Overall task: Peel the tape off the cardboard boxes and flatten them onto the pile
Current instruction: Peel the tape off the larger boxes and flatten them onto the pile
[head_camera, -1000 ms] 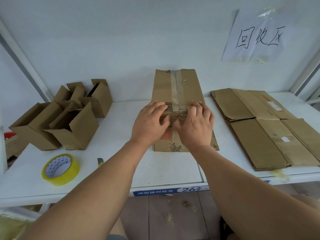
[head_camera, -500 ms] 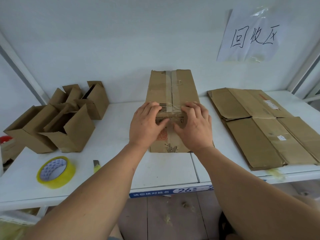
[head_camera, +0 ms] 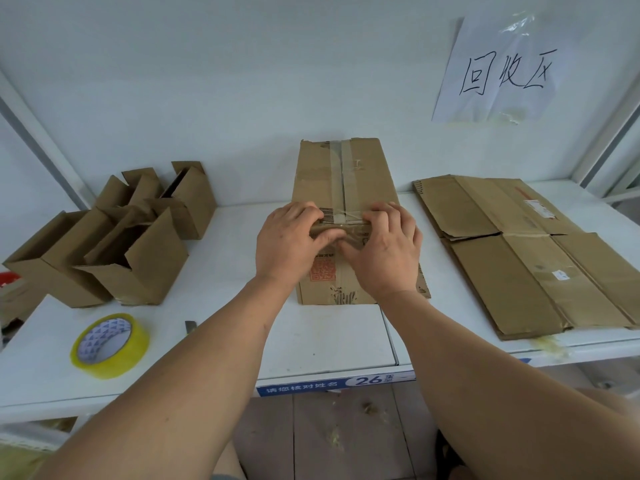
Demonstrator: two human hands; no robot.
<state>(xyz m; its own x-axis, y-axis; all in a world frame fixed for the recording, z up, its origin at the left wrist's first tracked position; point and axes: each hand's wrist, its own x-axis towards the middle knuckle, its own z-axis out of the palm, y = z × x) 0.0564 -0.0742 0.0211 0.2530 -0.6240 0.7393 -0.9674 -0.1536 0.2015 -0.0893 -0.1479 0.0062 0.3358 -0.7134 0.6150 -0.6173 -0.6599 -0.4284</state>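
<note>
Box [head_camera: 346, 188] stands centre of shelf [head_camera: 329, 341], pile [head_camera: 519, 258] to its right. Left hand [head_camera: 287, 244] and right hand [head_camera: 384, 251]: fingers curled, picking at tape [head_camera: 341, 168] by near top edge. Cardboard likely light, stiff; tape thin, tear-prone. Lift tape end w/ nails, pull low.

Views: one, head-worn, wide-angle.
Facing: forward and down, toward 12 o'clock, onto a white table [head_camera: 332, 337] against a white wall.
Nearness: close; forearms enter from the bottom edge, the brown taped cardboard box [head_camera: 367, 174] centred at arm's reach.
Overlap: none.
</note>
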